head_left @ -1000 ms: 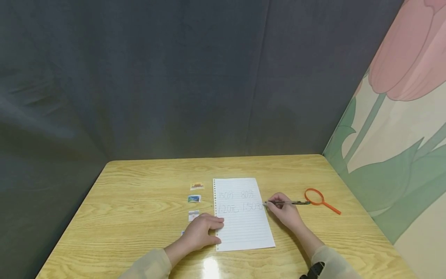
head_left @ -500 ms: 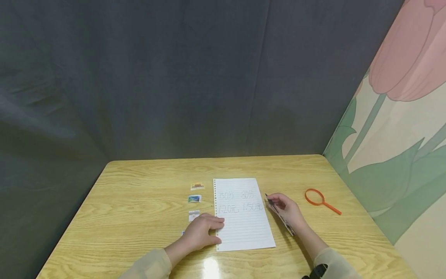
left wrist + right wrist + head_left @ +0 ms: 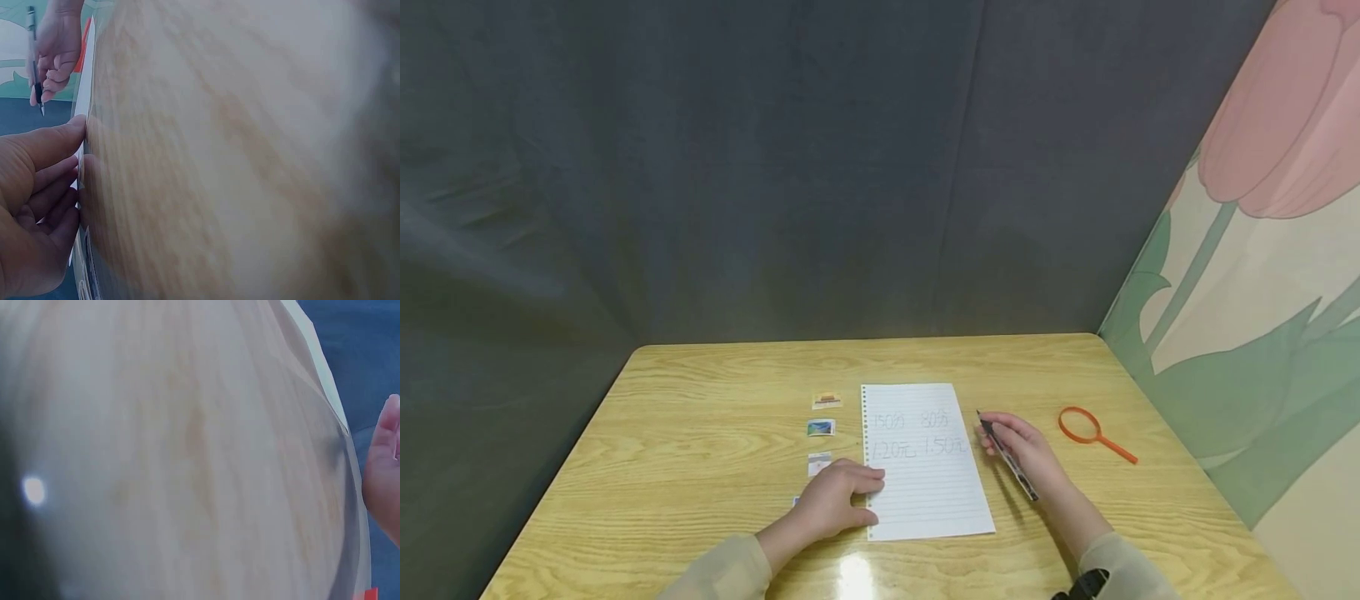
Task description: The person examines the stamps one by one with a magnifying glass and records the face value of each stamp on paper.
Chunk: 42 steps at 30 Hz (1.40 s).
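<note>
My left hand (image 3: 837, 500) rests on the left, punched edge of a lined sheet of paper (image 3: 928, 500), thumb and fingers spread. Handwritten figures, among them 150, 80, 1.20 and 1.50, stand on the sheet's upper half. Just off the paper's right side, my right hand (image 3: 1026, 454) holds a ballpoint pen (image 3: 1017, 472), its dark tip pointing away from me and its barrel slanting back toward the wrist. The left wrist view shows the same pen (image 3: 32, 56) beyond the left hand's thumb. In the right wrist view, only part of the right hand (image 3: 382, 478) appears at the edge.
Left of the sheet, small stamps lie in a column: a yellowish one (image 3: 827, 401), a blue-green one (image 3: 821, 427) and a pale one (image 3: 817, 464); another is mostly hidden by the left hand. An orange magnifying glass (image 3: 1117, 451) lies at the right of the wooden table (image 3: 685, 450).
The pen has swung in my right hand, from lying level with its tip by the paper's edge to slanting back toward the wrist. The left hand stays on the sheet.
</note>
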Tool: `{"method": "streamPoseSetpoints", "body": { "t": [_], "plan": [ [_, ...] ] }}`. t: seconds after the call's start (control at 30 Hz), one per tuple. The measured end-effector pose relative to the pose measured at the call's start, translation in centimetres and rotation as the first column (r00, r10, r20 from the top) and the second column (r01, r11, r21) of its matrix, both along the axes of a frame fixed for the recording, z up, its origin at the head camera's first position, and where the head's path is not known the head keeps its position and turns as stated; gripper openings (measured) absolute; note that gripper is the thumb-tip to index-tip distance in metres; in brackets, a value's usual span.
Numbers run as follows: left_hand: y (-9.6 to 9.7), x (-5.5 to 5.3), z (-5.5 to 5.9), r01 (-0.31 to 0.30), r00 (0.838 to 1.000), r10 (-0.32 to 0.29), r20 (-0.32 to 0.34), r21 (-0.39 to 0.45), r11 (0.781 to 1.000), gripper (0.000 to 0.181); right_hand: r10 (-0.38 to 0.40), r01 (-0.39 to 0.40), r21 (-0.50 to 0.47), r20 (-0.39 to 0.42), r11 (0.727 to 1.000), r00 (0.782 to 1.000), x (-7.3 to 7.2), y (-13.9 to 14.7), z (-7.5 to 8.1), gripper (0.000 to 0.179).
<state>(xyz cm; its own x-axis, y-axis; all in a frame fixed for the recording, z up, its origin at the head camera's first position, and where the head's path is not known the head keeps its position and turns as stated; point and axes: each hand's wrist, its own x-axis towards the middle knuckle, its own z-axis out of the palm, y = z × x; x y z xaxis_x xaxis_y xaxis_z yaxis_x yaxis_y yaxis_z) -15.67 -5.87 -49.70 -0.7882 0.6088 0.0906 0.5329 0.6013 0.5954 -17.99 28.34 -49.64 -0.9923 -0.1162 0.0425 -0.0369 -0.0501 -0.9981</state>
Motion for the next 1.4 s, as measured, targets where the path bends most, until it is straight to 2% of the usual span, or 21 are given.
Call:
{"method": "streamPoseSetpoints", "body": {
  "t": [0.2,0.27,0.33,0.4,0.53,0.63,0.73,0.83,1.07,1.17,1.4],
  "plan": [
    [-0.1,0.0,0.2,0.006,1.0,-0.006,-0.006,0.011,1.0,0.047,-0.018,0.016,0.03,0.063,0.999,0.998,-0.1,0.4,-0.2,0.044],
    [-0.1,0.1,0.3,0.008,1.0,-0.008,-0.006,0.015,1.0,0.047,-0.052,0.046,0.109,0.046,0.993,0.998,-0.1,0.7,-0.2,0.041],
    [-0.1,0.1,0.4,0.008,1.0,-0.008,-0.005,0.016,1.0,0.047,-0.089,0.087,0.222,-0.002,0.971,0.996,-0.2,1.1,-0.2,0.037],
    [-0.1,0.1,0.5,0.006,1.0,-0.006,-0.003,0.015,1.0,0.047,-0.121,0.139,0.355,-0.074,0.925,0.99,-0.3,1.6,-0.1,0.032],
    [-0.1,0.1,0.5,0.007,1.0,-0.007,-0.008,0.012,1.0,0.047,-0.162,0.248,0.545,-0.2,0.801,0.966,-0.5,2.8,0.2,0.029],
    [-0.1,0.0,0.3,0.009,1.0,-0.009,-0.011,0.015,1.0,0.047,-0.188,0.3,0.618,-0.242,0.726,0.952,-0.5,3.6,0.4,0.03],
    [-0.2,-0.1,0.2,0.011,1.0,-0.011,-0.015,0.017,1.0,0.047,-0.201,0.322,0.664,-0.254,0.675,0.946,-0.6,4.2,0.5,0.029],
    [-0.2,-0.1,0.2,0.01,1.0,-0.01,-0.014,0.015,1.0,0.047,-0.202,0.323,0.687,-0.254,0.65,0.946,-0.7,4.8,0.3,0.028],
    [-0.2,0.0,0.4,0.003,1.0,-0.003,-0.001,0.016,1.0,0.047,-0.211,0.322,0.712,-0.243,0.624,0.947,-0.7,5.5,0.2,0.028],
    [-0.2,0.0,0.4,0.001,1.0,-0.001,0.0,0.013,1.0,0.047,-0.195,0.323,0.723,-0.257,0.611,0.946,-0.7,5.5,0.2,0.028],
    [-0.1,-0.1,0.3,0.008,1.0,-0.008,-0.014,-0.003,1.0,0.046,-0.147,0.313,0.763,-0.28,0.565,0.949,-1.0,5.7,-0.3,0.026]
  ]
}}
